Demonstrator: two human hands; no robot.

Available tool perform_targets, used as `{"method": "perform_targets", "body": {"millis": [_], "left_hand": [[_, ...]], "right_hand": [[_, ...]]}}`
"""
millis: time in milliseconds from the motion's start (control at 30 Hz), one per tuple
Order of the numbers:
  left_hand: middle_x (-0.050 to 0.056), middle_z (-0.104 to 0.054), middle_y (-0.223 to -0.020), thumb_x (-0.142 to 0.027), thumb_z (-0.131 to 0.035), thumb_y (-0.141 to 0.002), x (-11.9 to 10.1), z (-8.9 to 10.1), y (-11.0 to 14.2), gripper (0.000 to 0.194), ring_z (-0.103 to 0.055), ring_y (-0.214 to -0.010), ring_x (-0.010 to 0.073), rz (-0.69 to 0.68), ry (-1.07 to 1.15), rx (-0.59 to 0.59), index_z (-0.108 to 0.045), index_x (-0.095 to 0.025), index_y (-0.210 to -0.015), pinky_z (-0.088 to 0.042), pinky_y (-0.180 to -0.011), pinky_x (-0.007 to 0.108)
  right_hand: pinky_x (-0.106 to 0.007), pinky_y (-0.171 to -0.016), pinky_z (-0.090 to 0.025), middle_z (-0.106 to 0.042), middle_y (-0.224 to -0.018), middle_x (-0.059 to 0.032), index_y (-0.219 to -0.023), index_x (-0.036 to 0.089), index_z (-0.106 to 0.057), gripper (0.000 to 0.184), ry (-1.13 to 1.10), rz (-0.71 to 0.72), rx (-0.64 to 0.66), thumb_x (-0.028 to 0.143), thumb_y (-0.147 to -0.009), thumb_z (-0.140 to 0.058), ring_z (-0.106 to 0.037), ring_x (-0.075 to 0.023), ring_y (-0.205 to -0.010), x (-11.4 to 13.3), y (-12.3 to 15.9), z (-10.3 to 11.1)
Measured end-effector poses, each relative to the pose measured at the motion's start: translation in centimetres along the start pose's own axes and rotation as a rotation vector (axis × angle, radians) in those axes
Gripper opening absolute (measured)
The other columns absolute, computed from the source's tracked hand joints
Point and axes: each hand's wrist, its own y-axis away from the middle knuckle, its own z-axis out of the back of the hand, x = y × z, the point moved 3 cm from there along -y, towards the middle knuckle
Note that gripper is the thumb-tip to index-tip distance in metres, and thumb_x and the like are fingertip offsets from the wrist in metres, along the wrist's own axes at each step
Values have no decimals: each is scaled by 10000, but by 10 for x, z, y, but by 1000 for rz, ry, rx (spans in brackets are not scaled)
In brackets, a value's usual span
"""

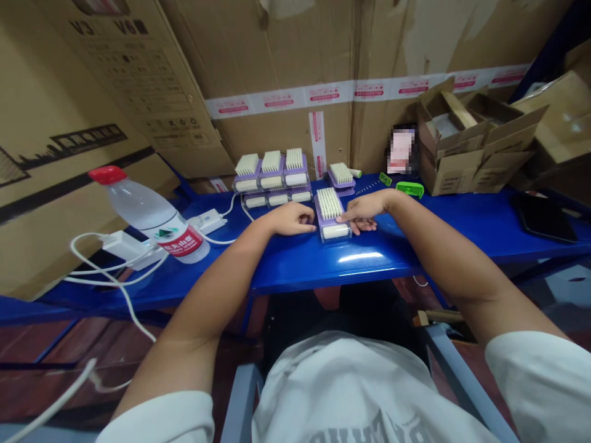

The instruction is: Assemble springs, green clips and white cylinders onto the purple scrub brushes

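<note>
The lilac brush (331, 212) with white bristles lay on the blue table (323, 271), its long axis pointing away from me toward the cardboard boxes (286, 61). My left grip (293, 219) and right grip (362, 210) flanked it unclenched, their fingers (345, 217) against its sides, more brushes (272, 175) just beyond

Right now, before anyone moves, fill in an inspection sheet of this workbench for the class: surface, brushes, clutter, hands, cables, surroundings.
surface: glossy blue bench
job's things: purple-and-white brush between the hands; more brushes grouped behind it
clutter: water bottle lying tilted, green clip, dark flat pad
hands: right hand with fingers at the brush; left hand beside it
cables: white cables trailing off the bench from a plug block
surroundings: cardboard boxes behind and to the right
</note>
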Motion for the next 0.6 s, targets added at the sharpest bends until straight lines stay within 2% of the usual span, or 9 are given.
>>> {"method": "perform_targets", "body": {"millis": [100, 233, 433, 600], "left_hand": [[-4, -661, -731, -561, -783, -779, -6, 1, 2, 376, -601, -663, 172, -18, 63, 31, -730, -200, -868, -419, -660, 297], [-15, -641, -703, -701, -842, -705, -13, 1, 2, 526, -584, -651, 166, -6, 112, 28, -728, -203, -828, -406, -646, 297], [-6, -654, -692, -728, -800, -755, -16, 1, 1, 534, -589, -646, 166, -5, 96, 30, -718, -201, -775, -392, -648, 300], [-1, -655, -683, -719, -783, -781, -14, 1, 0, 525, -595, -650, 170, -16, 81, 16, -709, -200, -755, -400, -657, 302]], "right_hand": [[-250, -489, -443, -562, -499, -2, -725, 152, -695, 816, 3, 24, -56, 903, -995, -524, -543, -120, -455, -5, -3, 5], [-253, -487, -437, -551, -507, 1, -717, 162, -670, 788, -12, 34, -111, 869, -1027, -510, -516, -115, -446, -5, -5, 7], [-253, -476, -436, -567, -503, -11, -713, 155, -669, 776, 7, 50, -174, 819, -1071, -485, -512, -112, -433, 0, -6, 6], [-257, -480, -445, -574, -491, -5, -736, 152, -682, 788, 11, 86, -204, 886, -993, -557, -514, -113, -433, -2, -6, 9]]}}
